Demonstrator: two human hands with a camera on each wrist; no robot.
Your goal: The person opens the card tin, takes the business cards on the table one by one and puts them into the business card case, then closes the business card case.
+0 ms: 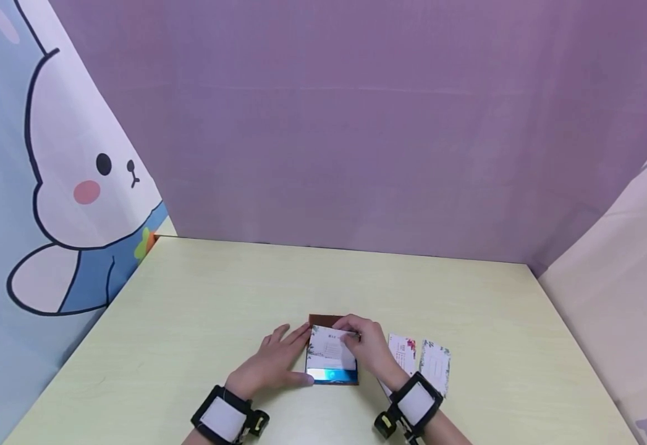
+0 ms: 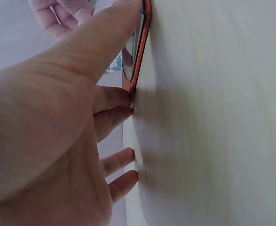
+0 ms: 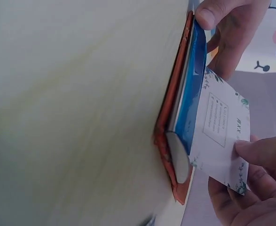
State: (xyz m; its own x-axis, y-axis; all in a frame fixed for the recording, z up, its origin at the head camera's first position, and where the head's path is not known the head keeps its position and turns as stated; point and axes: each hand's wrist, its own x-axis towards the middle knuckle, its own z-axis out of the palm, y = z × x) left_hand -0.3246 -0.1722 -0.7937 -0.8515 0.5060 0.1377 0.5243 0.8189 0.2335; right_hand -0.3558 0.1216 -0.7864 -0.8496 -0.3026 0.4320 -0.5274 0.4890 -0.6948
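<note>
Lying flat on the pale table (image 1: 201, 309), near its front edge and between both hands, was a brown card holder (image 1: 331, 358) with a shiny blue pocket.

Item 1: card holder. Open, leather-like orange-brown backing; the right wrist view showed the blue pocket (image 3: 194, 89) gaping at its mouth.

Item 2: white card (image 1: 329, 349), leaf-printed corners, small text block. One end sat inside the pocket; the rest stood clear of it, as the right wrist view showed (image 3: 220, 136).

Item 3: left hand (image 1: 270, 364). Fingers straight and spread on the table, the thumb pressed on the holder's near left corner, steadying it. It gripped nothing.

Item 4: right hand (image 1: 370, 346). Fingers curled, thumb and fingertips pinching the free end of the white card.

Item 5: two further cards (image 1: 419, 361), lying flat just right of the holder, partly under the right wrist; one bore a red floral mark.

Status, judged from the layout: one card partly seated in the pocket and not yet fully home; two cards untouched outside. Whether other cards already sat inside could not be told.
</note>
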